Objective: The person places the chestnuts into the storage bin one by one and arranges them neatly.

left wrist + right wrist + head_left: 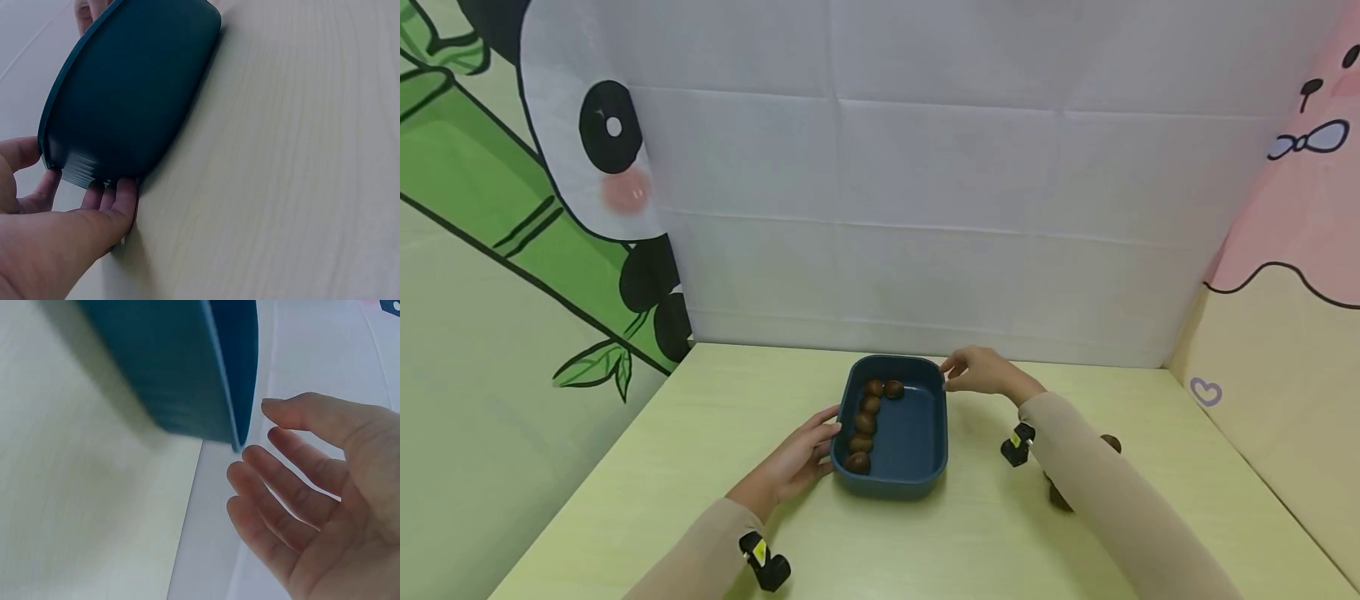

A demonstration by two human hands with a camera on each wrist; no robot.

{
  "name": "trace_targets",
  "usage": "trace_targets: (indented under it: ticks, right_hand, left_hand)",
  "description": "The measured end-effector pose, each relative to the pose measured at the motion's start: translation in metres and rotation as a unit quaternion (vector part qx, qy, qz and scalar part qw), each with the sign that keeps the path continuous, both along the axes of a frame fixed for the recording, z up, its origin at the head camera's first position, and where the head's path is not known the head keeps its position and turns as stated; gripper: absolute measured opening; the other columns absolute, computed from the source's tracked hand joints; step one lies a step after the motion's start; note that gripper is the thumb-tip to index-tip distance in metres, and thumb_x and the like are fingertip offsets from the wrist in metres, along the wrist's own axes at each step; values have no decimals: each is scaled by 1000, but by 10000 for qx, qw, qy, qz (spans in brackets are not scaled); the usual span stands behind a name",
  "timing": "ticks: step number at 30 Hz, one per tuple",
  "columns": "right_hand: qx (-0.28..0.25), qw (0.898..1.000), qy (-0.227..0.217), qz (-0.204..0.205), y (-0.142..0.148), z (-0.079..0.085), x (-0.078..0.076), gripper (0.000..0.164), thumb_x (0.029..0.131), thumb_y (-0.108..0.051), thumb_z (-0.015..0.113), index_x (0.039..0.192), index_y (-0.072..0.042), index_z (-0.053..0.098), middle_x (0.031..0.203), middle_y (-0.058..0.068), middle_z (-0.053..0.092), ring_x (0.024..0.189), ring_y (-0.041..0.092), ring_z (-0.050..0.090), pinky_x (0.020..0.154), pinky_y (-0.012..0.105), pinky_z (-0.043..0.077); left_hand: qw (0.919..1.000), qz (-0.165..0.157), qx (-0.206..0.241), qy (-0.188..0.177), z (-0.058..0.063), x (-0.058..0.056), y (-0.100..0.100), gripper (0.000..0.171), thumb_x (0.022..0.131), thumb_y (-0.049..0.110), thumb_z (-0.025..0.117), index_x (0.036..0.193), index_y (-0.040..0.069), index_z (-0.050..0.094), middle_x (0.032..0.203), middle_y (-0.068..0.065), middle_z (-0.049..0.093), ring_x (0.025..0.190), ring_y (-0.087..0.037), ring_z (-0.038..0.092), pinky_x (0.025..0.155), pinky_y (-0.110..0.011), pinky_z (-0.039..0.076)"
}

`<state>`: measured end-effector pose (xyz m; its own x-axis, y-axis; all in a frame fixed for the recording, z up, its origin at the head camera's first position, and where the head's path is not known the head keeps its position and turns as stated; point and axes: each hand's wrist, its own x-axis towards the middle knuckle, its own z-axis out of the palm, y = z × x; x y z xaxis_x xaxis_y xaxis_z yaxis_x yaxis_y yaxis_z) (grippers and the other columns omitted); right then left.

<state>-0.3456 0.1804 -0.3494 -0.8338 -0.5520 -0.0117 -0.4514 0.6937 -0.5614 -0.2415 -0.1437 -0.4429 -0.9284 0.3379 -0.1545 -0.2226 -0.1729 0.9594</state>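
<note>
A dark blue rectangular box (910, 433), open at the top, stands on the table with several chestnuts (865, 423) along its left side and one at the back. My left hand (797, 458) holds its left wall; in the left wrist view the fingers (127, 195) lie against the outside and another digit reaches the rim. Beside the far right corner is my right hand (981, 371). Its fingers (281, 506) are loosely bent, and in the right wrist view they stand just apart from the box, holding nothing.
More brown chestnuts (1110, 442) lie on the table at the right, partly hidden by my right sleeve (1120, 492). A white sheet (925, 208) hangs behind the pale wooden table (985, 533). Printed walls flank both sides.
</note>
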Motion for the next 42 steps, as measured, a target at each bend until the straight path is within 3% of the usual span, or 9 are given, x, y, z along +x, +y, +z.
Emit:
trace_targets:
  ticks: [6,23,31,42]
  right_hand:
    - [49,9999,-102,-19,34,-2,13,32,93,-16,71,120,0,68,114,17,69,105,32,64,89,48,52]
    - [194,9987,-286,-363,121,-35,67,31,91,-16,74,118,-2,68,105,8,70,98,26,65,84,48,52]
    - [243,9993,-228,-179,139,-49,83,31,89,-21,76,114,-4,70,103,5,71,98,28,65,84,49,52]
    - [434,9983,-311,-233,137,-55,84,35,83,-22,82,112,-6,71,101,1,69,91,22,62,83,49,51]
  left_hand:
    - [10000,-12,-10,-26,0,-2,-1,59,109,23,44,160,12,18,152,-24,37,130,-27,49,101,-41,44]
    - [10000,18,-85,-40,0,-1,0,59,108,23,45,160,13,19,152,-23,39,129,-25,50,101,-41,44]
    - [10000,-8,-68,-22,0,0,0,59,108,23,45,160,13,18,153,-22,38,134,-29,46,105,-44,41]
    - [10000,16,-94,-25,-1,0,0,60,108,24,46,160,13,19,153,-22,37,133,-28,46,104,-43,41]
